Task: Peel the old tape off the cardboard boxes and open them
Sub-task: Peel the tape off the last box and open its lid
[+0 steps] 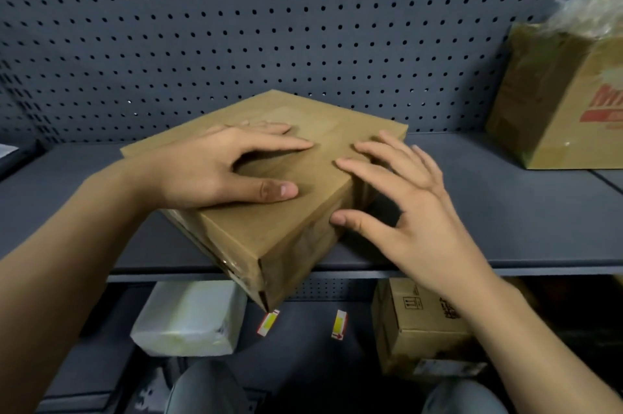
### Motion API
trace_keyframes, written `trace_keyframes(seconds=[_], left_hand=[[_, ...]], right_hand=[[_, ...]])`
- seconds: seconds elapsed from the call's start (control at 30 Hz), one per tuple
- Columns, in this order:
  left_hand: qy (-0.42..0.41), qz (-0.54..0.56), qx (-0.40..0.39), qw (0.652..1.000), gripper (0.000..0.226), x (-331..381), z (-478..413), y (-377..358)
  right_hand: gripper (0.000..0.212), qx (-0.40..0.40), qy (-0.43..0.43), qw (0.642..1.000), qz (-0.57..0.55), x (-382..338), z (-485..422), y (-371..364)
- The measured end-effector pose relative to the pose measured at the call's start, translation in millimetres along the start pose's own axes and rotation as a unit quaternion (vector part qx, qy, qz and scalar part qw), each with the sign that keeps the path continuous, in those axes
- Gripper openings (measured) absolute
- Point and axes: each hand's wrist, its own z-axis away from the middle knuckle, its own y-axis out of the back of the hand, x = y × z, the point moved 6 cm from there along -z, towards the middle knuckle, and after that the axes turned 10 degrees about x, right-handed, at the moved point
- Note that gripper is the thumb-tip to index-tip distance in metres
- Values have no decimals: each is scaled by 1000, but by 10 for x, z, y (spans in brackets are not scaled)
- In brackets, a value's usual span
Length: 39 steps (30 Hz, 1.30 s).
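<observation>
Slippage was judged likely: the cardboard box [256, 231], set on the grey shelf [505, 211] with one corner overhanging, was only pressed by the flat left hand [209, 171] and spread right hand [414, 204], nothing gripped.

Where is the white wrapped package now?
In the head view, the white wrapped package lies lower left, below the shelf, just left of the overhanging corner of the cardboard box.
</observation>
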Motion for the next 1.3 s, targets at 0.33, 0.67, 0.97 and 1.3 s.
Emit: trace_keyframes(seconds=[0.33,0.67,0.97,1.3], left_hand=[[42,-10,-9,999,78,-14,-22,4],[16,-18,25,999,73,-38,2,-87],[-16,40,101,994,73,-88,-38,-94],[-4,70,118,991,66,-313,-82,-133]], right_hand=[[54,81,-22,996,-15,-287,44,-166],[58,84,-140,985,-49,232,58,175],[73,-17,-185,980,-74,349,-6,14],[64,33,-173,982,-67,324,36,57]])
